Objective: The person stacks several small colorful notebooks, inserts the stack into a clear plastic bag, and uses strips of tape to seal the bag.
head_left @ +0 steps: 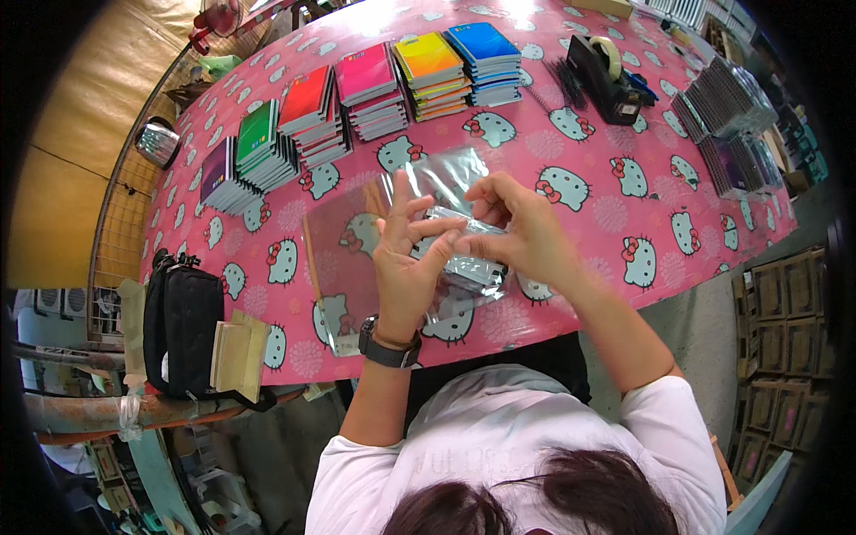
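In front of me on the table lies a bundle in a clear plastic bag (480, 270), shiny with glare; what is inside is partly hidden by my hands, with a white and dark edge showing. My left hand (403, 254), with a dark watch on its wrist, is over the bundle's left side, fingers spread, thumb reaching toward the right thumb. My right hand (517, 227) bends over the bundle's right side, fingers curled and thumb against the plastic, seemingly pinching it. Flat clear plastic sheets or bags (332, 276) lie under and left of my left hand.
Stacks of spiral notebooks in purple (218, 169), green (258, 132), red (305, 96), pink (366, 73), yellow (430, 58) and blue (484, 45) curve along the back. A tape dispenser (606, 80) and wrapped notebook bundles (727, 107) stand right; a black bag (185, 325) sits at left.
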A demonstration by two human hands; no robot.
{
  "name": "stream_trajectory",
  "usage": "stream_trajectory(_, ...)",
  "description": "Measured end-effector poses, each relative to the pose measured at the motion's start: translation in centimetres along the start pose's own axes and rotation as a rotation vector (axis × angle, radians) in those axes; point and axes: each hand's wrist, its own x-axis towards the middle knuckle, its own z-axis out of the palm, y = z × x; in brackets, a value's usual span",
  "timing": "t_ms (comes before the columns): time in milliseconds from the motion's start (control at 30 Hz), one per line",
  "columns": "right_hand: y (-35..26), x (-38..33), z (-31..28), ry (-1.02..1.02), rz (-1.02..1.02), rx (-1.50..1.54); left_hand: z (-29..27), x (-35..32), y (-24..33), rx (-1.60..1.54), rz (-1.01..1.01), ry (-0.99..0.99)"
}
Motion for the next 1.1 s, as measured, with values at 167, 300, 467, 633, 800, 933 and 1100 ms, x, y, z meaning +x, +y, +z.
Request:
stream_trajectory(167, 1.5, 1.2, -0.6, -0.161, 0.178, 0.268, -0.5, -2.2, 0.7, 0.468, 0.406, 0.067)
stream_trajectory(300, 2.8, 1.5, -1.1, -0.258, 0.157, 0.383, 0.2, -4.5, 1.0, 0.726, 0.381, -0.243)
stream_trajectory(467, 8.7, 6.3, -11.9, 0.291, -0.223, -0.200, -0.3, -4.4, 1.2, 0.781, 0.387, -0.238)
stream_trajectory(633, 20.2, 12.2, -27.3, 1.015, 0.064, -0.780, 0.4, -4.1, 0.5, 0.766, 0.410, -0.260)
stream_trajectory(800, 21.9, 14.6, -29.0, 0.711, 0.455, -0.603, 0.1, -4.2, 0.8, 0.763, 0.403, -0.246)
stream_trajectory(933, 20.6, 12.7, -26.7, 0.833, 0.154, -0.398, -0.1, -4.4, 0.6, 0.778, 0.389, -0.230)
stream_trajectory(1100, 22.3, 7.7, -25.6, 0.565, 0.522, 0.619, 0.0, -4.4, 0.6, 0.743, 0.413, -0.226)
